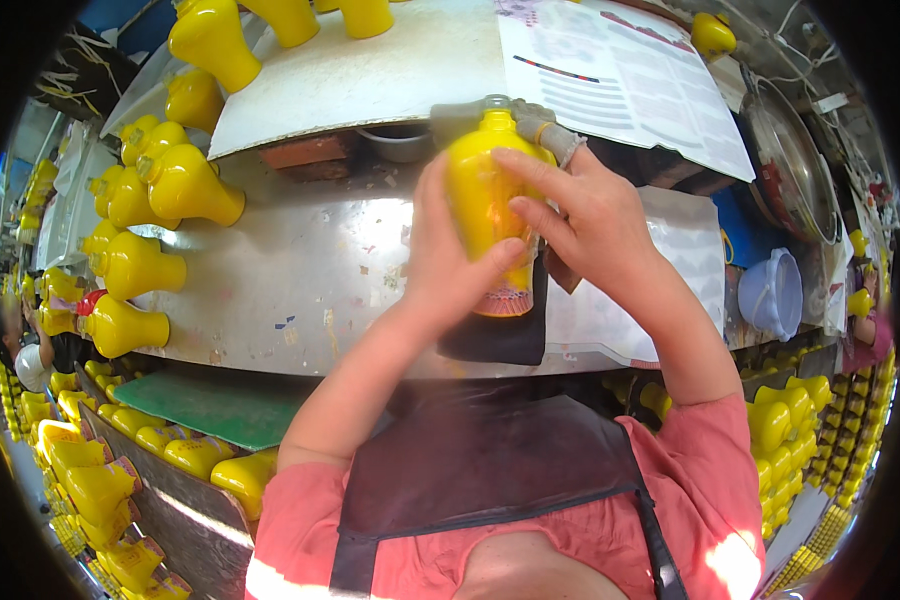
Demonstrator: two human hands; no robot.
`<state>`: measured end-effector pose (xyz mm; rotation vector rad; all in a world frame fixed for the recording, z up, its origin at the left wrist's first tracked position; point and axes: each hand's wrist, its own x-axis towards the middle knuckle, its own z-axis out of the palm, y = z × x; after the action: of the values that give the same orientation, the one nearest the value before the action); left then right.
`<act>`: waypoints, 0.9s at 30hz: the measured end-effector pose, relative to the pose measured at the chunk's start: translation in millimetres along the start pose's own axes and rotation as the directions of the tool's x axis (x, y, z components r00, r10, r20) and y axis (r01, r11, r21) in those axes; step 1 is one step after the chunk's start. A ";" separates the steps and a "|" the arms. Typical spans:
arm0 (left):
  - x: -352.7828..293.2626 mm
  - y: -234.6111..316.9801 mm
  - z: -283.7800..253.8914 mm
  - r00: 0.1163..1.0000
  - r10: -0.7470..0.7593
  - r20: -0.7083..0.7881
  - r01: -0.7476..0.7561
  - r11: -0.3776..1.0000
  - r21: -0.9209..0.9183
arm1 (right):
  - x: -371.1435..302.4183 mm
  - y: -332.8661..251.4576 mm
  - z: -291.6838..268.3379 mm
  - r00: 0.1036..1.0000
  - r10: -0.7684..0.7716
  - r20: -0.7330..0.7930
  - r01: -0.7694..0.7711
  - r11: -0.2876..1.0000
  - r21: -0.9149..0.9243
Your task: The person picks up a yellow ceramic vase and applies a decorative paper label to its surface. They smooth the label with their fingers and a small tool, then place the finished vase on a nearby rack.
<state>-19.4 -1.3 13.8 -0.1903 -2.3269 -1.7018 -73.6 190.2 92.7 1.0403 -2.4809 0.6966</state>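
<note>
A glossy yellow bottle (480,170) with a clear narrow neck stands nearly upright in front of me, between my two hands. It carries a patterned pink band near its foot. My left hand (448,245) is wrapped along its left side, with the thumb across its lower front. My right hand (580,205) presses fingers and thumb on its upper right side. Behind the bottle's shoulder, by the right fingers, is a greyish cloth (560,143). A black pad (495,345) lies under the bottle's foot at the table edge.
The worn metal table (310,270) holds several yellow bottles (195,185) at the left. Pale boards (370,70) form a raised shelf at the back. A white sheet (685,260), a lilac bucket (770,295) and a metal basin (795,160) are at the right. Crates of bottles (195,450) flank me.
</note>
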 end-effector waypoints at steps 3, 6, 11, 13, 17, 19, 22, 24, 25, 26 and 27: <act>4.8 -6.3 -2.0 1.000 0.025 -0.015 -0.024 0.999 0.034 | 3.7 1.3 1.6 0.984 0.163 0.065 -0.172 0.974 0.150; 6.4 -13.0 -3.7 0.997 0.077 0.011 -0.078 0.992 0.100 | 4.3 3.2 -0.2 0.973 0.191 0.127 -0.205 0.973 0.107; 2.8 -20.9 0.8 0.997 0.065 -0.031 -0.067 0.995 -0.076 | 3.3 8.1 -3.0 0.962 0.223 0.158 -0.257 0.937 0.238; 1.5 -23.1 -1.2 0.999 0.037 -0.022 -0.041 0.977 -0.208 | -2.5 6.5 -4.8 0.933 0.321 0.163 -0.360 0.851 0.383; -5.2 -25.1 -3.4 1.000 0.026 0.004 -0.024 0.966 -0.256 | -25.9 -4.8 -1.5 0.871 0.457 0.179 -0.486 0.756 0.438; -8.3 -26.0 -1.0 0.999 0.046 0.004 -0.043 0.962 -0.270 | -37.6 -11.3 8.7 0.838 0.476 0.267 -0.546 0.745 0.384; -10.0 -27.7 -0.7 1.000 0.013 0.020 -0.010 0.987 -0.158 | -47.2 -10.5 20.4 0.850 0.467 0.243 -0.527 0.757 0.386; -8.2 -28.9 -3.6 0.997 0.034 0.073 -0.019 0.981 -0.192 | -49.2 -7.3 24.1 0.857 0.455 0.243 -0.515 0.728 0.453; -8.1 -28.7 -4.9 0.994 0.044 0.097 -0.023 0.978 -0.208 | -49.5 -6.0 24.9 0.842 0.467 0.269 -0.536 0.670 0.514; -8.2 -28.3 -5.6 0.996 0.028 0.085 -0.004 0.964 -0.264 | -49.2 -4.9 24.8 0.824 0.475 0.309 -0.560 0.603 0.567; -8.3 -27.7 -5.8 0.997 0.011 0.075 0.013 0.947 -0.320 | -48.9 -4.9 25.3 0.813 0.496 0.306 -0.565 0.544 0.620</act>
<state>-17.7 -15.0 -12.2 -0.3177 -2.0835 -2.1001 -40.9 200.1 49.2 0.4547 -2.6728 1.9322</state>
